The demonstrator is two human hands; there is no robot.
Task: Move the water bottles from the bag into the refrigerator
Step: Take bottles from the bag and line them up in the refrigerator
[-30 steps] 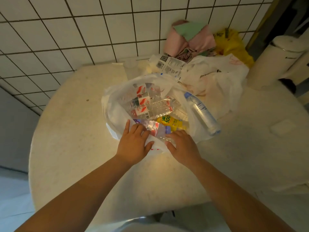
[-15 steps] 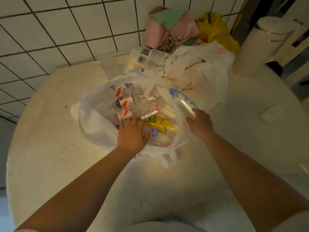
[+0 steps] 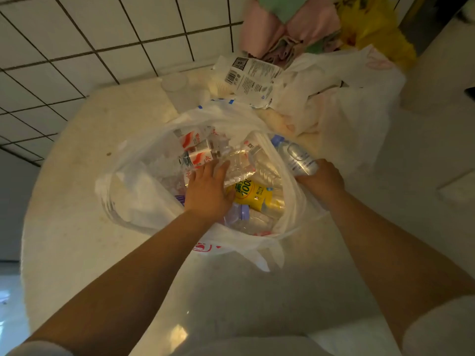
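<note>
White plastic bag [image 3: 144,201] on the tabletop, mouth open, full of clear water bottles lying flat: red-labelled ones [image 3: 196,150] at the far side, a yellow-labelled one [image 3: 253,196] in the middle. Blue-capped bottle [image 3: 293,155] tilted over the bag's right rim.

At frame centre a translucent white bag [image 3: 144,201] bears a red mark at its lower edge. Inside lie clear bottles with red-and-white labels [image 3: 196,150], a yellow-labelled bottle [image 3: 250,196] printed with green figures, and a lilac cap [image 3: 243,211]. The bottle at the right rim [image 3: 295,156] is clear with a blue cap. The surface [image 3: 77,227] is speckled cream. White tiles with dark grout [image 3: 77,47] fill the upper left; pink and green cloth [image 3: 282,21] and a yellow bag [image 3: 372,29] sit top right.
</note>
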